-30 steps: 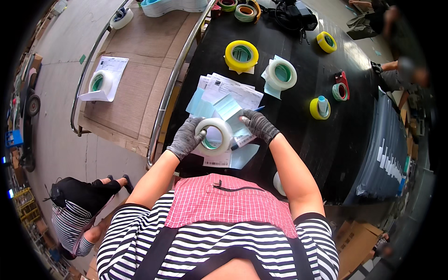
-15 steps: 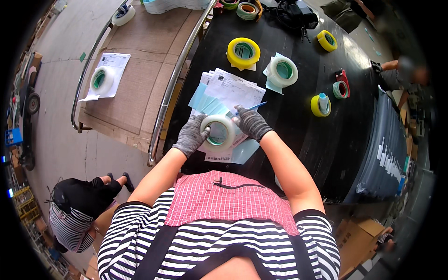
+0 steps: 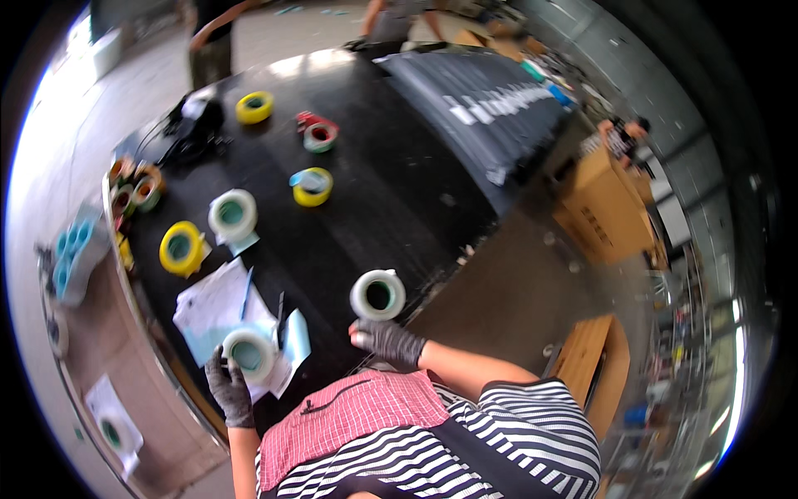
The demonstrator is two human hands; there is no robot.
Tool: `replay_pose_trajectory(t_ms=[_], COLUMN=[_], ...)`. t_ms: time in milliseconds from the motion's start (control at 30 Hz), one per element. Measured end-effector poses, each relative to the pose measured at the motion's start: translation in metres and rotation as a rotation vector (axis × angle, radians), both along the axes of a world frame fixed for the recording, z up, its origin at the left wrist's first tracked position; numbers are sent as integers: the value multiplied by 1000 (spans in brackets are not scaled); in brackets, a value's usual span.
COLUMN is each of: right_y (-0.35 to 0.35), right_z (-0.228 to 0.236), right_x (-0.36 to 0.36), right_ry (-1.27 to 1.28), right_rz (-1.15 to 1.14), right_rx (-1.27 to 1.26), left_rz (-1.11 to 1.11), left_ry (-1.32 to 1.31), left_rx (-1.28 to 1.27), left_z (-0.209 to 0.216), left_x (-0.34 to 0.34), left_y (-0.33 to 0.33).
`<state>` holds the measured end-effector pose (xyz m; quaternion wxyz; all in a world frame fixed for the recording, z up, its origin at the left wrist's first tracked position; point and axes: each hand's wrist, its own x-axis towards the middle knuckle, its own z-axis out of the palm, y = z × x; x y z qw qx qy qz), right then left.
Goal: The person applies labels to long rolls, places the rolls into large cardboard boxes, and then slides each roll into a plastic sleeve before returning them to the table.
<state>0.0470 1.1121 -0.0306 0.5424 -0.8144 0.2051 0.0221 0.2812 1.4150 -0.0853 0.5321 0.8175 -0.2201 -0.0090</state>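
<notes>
Both my hands wear grey knit gloves. My left hand is closed on the left edge of a roll of clear tape, which lies over papers at the black table's near left. Out to the right, my right hand is just on the near side of another clear tape roll. Its fingers are somewhat blurred, loosely bent toward the left, with nothing visible in them. White and light-blue sheets lie beyond the left hand's roll, with a blue pen across them. A slim dark tool lies beside these.
Yellow tape rolls, a clear one and a red tape dispenser stand farther back on the black table. Dark plastic sheeting covers its far right. A cardboard-topped cart adjoins at left; cartons stand right.
My view has swung to the right. My right hand has left the tape roll and moved right, beside a second clear roll. My left hand stays at the first roll.
</notes>
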Motion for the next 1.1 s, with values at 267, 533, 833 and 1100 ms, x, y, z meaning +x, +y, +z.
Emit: replay_pose_trajectory(t_ms=[267,533,833,1100], right_y=[5,-74,-155,-289], right_z=[-57,-35,-45,179], right_x=[-163,-321,-504,-505], right_ry=[-41,-6,269,-504], right_rz=[118,-233,-345,-719], right_rx=[-43,-41,-367,-1004], left_rz=[-478,-946,-1318,-1419], left_ry=[199,388,231,135], left_rx=[-7,59,247,248], left_z=[41,41,91,54], left_x=[-48,-216,-396,-407], left_y=[-113,-269,-445,-570])
